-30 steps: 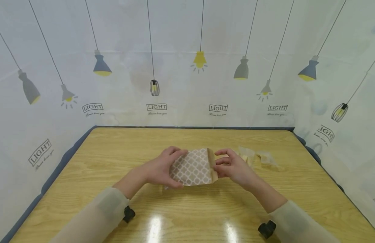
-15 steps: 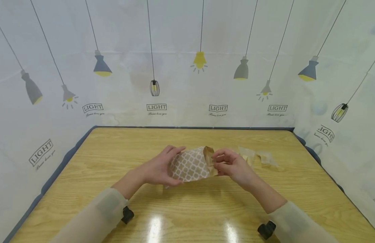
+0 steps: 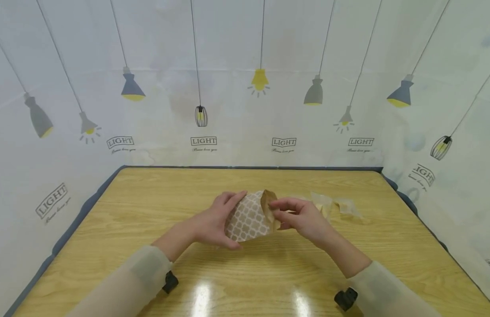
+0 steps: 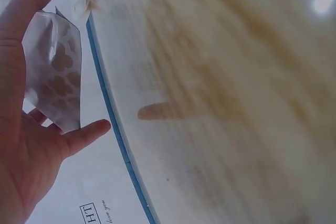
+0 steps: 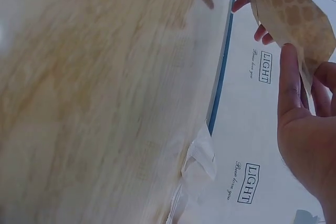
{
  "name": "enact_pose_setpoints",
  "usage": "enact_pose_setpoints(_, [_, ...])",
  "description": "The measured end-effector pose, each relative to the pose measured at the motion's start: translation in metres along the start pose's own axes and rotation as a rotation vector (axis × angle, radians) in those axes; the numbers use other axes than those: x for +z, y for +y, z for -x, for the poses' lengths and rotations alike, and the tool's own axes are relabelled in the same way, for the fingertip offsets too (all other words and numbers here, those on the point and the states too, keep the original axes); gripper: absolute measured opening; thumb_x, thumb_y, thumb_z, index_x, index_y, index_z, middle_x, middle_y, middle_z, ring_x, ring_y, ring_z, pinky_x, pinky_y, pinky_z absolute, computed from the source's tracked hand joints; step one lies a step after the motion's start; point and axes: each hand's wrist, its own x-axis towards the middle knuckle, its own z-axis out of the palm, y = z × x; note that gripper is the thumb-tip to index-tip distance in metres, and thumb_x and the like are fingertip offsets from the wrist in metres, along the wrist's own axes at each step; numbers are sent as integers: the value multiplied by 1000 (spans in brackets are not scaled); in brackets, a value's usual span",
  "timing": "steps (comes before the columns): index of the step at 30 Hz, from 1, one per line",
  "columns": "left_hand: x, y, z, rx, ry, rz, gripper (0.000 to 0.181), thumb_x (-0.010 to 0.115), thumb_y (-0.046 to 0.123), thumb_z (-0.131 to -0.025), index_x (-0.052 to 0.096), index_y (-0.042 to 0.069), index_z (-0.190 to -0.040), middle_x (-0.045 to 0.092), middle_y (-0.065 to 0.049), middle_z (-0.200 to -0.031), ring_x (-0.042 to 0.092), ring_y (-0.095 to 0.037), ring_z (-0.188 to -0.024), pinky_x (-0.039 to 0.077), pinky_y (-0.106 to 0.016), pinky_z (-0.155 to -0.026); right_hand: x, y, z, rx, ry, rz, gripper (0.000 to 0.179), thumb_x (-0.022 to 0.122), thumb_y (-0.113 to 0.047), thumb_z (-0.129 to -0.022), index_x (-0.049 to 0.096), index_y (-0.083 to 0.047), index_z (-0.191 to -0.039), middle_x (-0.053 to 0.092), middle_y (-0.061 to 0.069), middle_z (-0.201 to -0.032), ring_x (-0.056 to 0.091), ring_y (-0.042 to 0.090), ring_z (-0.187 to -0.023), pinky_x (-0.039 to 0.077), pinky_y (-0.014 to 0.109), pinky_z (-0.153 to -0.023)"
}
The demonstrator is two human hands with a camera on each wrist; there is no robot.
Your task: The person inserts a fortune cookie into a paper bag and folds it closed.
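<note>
So the patterned paper bag (image 3: 246, 218) is the thing to watch here: held over the middle of the wood table (image 3: 169, 189), mouth (image 3: 267, 202) pointing at about 3 o'clock (head view, bag as the dial's centre). Can't tell if its lower edge touches the tabletop, and can't see if anything's inside. The left hand (image 3: 213, 222) grips it from 9 o'clock, thumb along the near edge and fingers over the far one. My worry there: squeeze too hard and I'd bet the paper creases or the sides pinch together; too loose and the bag could twist away under a tug from the other side. The right hand (image 3: 308, 220) is at 3 o'clock, thumb and fingertips pinching the rim, and honestly that's the riskiest spot imo. The mouth gapes up around 1 o'clock but looks tighter by the pinch, so a hard yank on that one bit could rip the edge, since the stuff looks thin. Further out, also around 3 o'clock past the right fingertips, there are crumpled pale wrapping scraps (image 3: 350, 207); a wide swing of that hand could sweep them along. Black wrist cameras (image 3: 345, 299) hang under the sleeves (image 3: 391, 290) near 4 and 8 o'clock, and I guess they could knock the tabletop if the arms drop.
</note>
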Motion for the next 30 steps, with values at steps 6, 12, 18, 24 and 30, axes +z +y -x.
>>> enact_pose_setpoints(6, [1, -5, 1, 16, 11, 46, 136, 100, 36, -72, 14, 22, -176, 33, -17, -158, 49, -29, -133, 53, -52, -112, 1, -1, 0, 10, -4, -14, 37, 70, -13, -108, 69, 1, -143, 70, 23, -142, 76, 16, -103, 66, 31, -89])
enact_pose_setpoints(12, [0, -8, 3, 16, 10, 67, 131, 100, 33, -72, 20, 22, -174, 35, -15, -154, 49, -28, -132, 53, -51, -111, 2, -1, 1, 16, 6, -9, 35, 70, -14, -108, 71, 0, -140, 76, 18, -128, 80, 25, -96, 68, 36, -86])
enact_pose_setpoints(18, [1, -8, 4, 18, -4, 55, 129, 100, 30, -72, 21, 20, -173, 36, -13, -151, 48, -26, -131, 54, -49, -110, 1, -2, 2, 19, -8, 43, 31, 71, -15, -108, 75, -1, -135, 81, 13, -113, 80, 25, -91, 68, 39, -85])
enact_pose_setpoints(24, [1, -8, 3, 16, -6, 78, 122, 99, 26, -73, 25, 20, -170, 37, -11, -149, 49, -25, -128, 56, -47, -107, -2, -2, 4, 12, 18, 82, 28, 69, -9, -108, 76, 2, -132, 82, 17, -115, 82, 33, -95, 68, 39, -85])
enact_pose_setpoints(30, [0, -9, 5, 27, 9, 97, 124, 100, 27, -73, 25, 23, -171, 37, -12, -151, 49, -26, -131, 56, -51, -109, -1, -1, 4, 10, -28, 46, 34, 69, -12, -109, 72, 4, -139, 80, 21, -121, 82, 35, -99, 68, 41, -87])
